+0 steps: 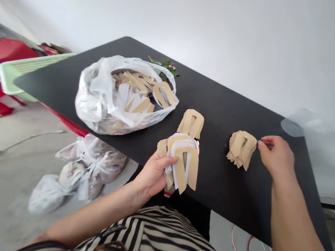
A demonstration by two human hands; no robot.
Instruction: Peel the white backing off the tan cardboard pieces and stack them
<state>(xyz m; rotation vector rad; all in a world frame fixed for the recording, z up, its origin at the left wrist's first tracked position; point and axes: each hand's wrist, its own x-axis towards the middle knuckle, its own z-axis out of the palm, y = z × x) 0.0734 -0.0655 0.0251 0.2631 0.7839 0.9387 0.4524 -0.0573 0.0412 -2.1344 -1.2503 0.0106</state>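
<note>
My left hand [153,175] is closed around a fanned bunch of tan U-shaped pieces [192,168] with white backing, held over the table's near edge. Just beyond it, a small stack of tan U-shaped pieces [197,123] lies on the black table [217,99]. Farther right stands a second, taller pile of tan pieces [240,147] with uneven lower ends. At that pile's right edge, my right hand [276,154] pinches the corner of a top piece between thumb and forefinger. A white plastic bag [94,91] holds many more such pieces, tan and white.
Green leaves [164,65] lie behind the bag. A clear plastic piece [292,127] is at the table's right end, by the white wall [229,35]. Tied bags [103,162] sit on the floor at left, near a green basket [10,76] and red stool [6,57].
</note>
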